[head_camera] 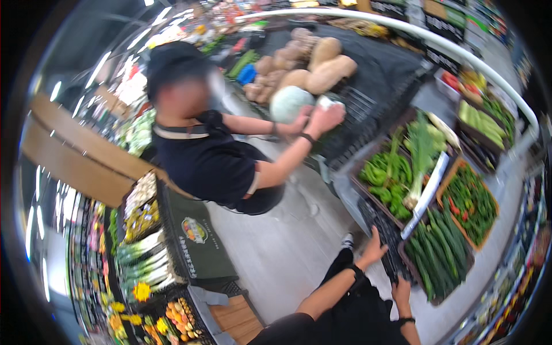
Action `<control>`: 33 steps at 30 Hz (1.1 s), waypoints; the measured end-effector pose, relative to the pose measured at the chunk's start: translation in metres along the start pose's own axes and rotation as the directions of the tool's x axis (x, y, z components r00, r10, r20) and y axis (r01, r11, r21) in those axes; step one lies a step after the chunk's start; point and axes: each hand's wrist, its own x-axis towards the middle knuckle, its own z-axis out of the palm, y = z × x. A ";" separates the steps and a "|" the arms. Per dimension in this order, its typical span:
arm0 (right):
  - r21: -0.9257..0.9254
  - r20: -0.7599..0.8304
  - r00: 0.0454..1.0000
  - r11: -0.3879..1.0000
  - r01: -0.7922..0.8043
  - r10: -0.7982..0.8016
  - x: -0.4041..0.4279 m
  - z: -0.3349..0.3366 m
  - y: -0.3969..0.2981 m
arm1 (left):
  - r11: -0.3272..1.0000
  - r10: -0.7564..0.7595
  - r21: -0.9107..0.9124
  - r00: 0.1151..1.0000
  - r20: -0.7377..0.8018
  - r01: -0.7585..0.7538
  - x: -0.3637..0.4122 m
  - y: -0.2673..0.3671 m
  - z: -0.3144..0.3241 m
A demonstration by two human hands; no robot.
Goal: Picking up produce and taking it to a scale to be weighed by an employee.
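Observation:
My left hand [373, 249] rests at the near edge of a black plastic crate or tray [385, 241], thumb and fingers spread. Lower right, my right hand [402, 292] touches the same black crate near its end; whether its fingers close on the rim is unclear. Beyond the crate, a brown crate of green peppers [390, 177] also holds leeks [420, 159]. Cucumbers [440, 250] fill another crate close to my right hand. Between these two crates lies a long silvery strip [424, 196].
A co-worker [207, 142] stands at the left, hands by a pale round melon or gourd [291, 105]. Butternut squashes [330, 71] lie on a black-covered stand [379, 82]. An orange-rimmed basket [470, 202] holds greens and red peppers. A white rail [431, 35] curves behind. Vegetable shelves [146, 258] stand left.

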 end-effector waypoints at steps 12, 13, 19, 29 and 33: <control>-0.076 0.030 0.991 0.989 -0.129 0.131 -0.002 0.002 -0.006 | 0.988 -0.122 0.073 0.978 -0.169 0.135 -0.087 -0.131 -0.130; -0.040 0.062 0.994 0.995 -0.090 0.093 -0.002 0.004 -0.008 | 0.993 -0.056 0.077 0.945 -0.322 0.085 -0.117 -0.171 -0.148; -0.234 0.176 0.966 0.961 -0.146 0.190 -0.011 -0.018 -0.029 | 0.860 -0.212 0.113 0.549 -0.808 0.498 -0.303 -0.260 -0.199; -0.211 -0.320 0.946 0.970 -0.123 0.051 -0.011 0.021 0.054 | 0.269 -0.930 -0.905 0.334 -0.155 0.329 -0.644 -0.386 -0.097; -0.071 -0.456 0.872 0.969 -0.235 0.178 -0.048 0.031 0.014 | 0.510 -0.835 -0.653 0.503 -0.221 0.559 -0.726 -0.403 -0.096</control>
